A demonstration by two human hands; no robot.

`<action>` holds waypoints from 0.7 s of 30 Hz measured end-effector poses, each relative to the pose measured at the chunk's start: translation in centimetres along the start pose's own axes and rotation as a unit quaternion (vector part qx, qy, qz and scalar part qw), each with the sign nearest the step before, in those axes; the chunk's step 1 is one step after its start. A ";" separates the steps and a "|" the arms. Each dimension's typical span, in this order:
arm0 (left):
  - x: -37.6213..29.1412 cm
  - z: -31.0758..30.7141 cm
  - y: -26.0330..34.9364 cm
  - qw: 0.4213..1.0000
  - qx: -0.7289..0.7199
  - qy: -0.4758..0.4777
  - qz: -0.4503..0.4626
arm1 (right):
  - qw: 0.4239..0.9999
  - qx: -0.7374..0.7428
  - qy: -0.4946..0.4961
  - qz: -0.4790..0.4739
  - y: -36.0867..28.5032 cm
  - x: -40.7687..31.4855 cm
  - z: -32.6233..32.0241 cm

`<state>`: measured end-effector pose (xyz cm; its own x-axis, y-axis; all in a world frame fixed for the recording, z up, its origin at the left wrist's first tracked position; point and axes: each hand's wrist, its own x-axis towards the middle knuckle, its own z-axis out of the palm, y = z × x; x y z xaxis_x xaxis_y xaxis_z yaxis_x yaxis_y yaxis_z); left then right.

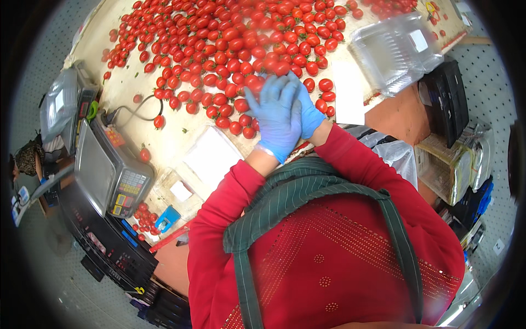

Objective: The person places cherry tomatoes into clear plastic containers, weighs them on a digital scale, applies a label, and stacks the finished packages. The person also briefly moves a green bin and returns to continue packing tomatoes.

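Observation:
My left hand, in a blue disposable glove, lies palm down at the near edge of the cherry tomatoes. Its little finger is spread to the side, and its other fingers bend forward over tomatoes. My right hand, gloved the same way, is tucked against the left one and partly covered by it. Both palms are hidden, so I cannot tell whether either holds a tomato. Some tomatoes touch the left fingertips, and many still bear green calyxes. A white sheet lies to the right of my hands.
Clear plastic clamshell containers are stacked at the table's right edge. A digital weighing scale stands left, beside a black cable. White trays or sheets and a blue object lie nearer. Black crates sit below left.

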<state>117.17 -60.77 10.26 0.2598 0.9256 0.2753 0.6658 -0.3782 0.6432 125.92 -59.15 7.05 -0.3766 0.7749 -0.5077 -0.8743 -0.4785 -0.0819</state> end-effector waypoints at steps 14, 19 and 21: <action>-8.6 -11.7 0.4 0.996 0.018 -0.048 -0.071 | 0.990 0.085 -0.099 0.046 -0.3 0.8 1.0; -13.4 -15.5 -1.0 0.959 0.160 -0.181 -0.146 | 0.986 0.090 -0.126 0.063 -0.4 0.6 1.2; -14.5 -15.8 -1.5 0.941 0.198 -0.226 -0.157 | 0.988 0.068 -0.128 0.046 -0.2 0.5 1.2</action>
<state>101.39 -73.88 16.62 0.2184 0.9366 -0.2741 0.9447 -0.1325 0.2999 125.55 -58.19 7.83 -0.5071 0.8173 -0.2735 -0.8587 -0.5063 0.0791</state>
